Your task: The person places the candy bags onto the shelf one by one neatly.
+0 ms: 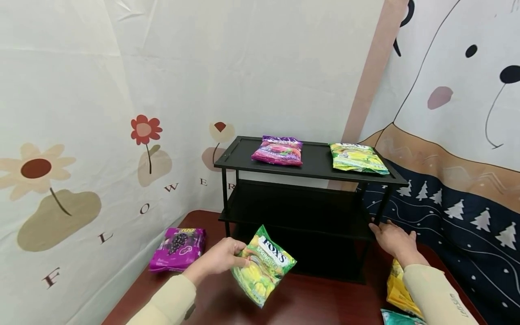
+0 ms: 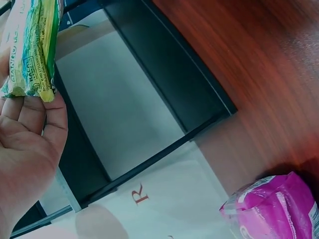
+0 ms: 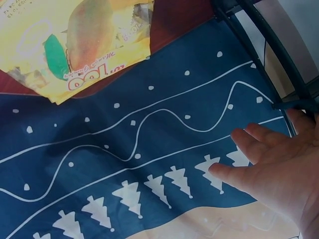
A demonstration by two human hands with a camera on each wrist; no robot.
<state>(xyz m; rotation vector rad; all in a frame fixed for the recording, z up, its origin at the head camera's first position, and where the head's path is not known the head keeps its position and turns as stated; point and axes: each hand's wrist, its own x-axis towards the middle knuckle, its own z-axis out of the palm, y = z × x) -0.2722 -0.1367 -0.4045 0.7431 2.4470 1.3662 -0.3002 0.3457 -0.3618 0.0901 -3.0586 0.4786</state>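
We pinched a green-and-yellow Fox's bag (image 1: 264,266) in our left hand (image 1: 221,259) above the desk (image 1: 321,304); our right hand (image 1: 392,239), fingers loosely extended, touched the black shelf rack (image 1: 284,203).

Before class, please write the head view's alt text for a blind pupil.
A person's left hand holds a green Fox's bag before a black rack, the right hand at its right end; a purple bag and another green bag lie on top, more bags on the table.
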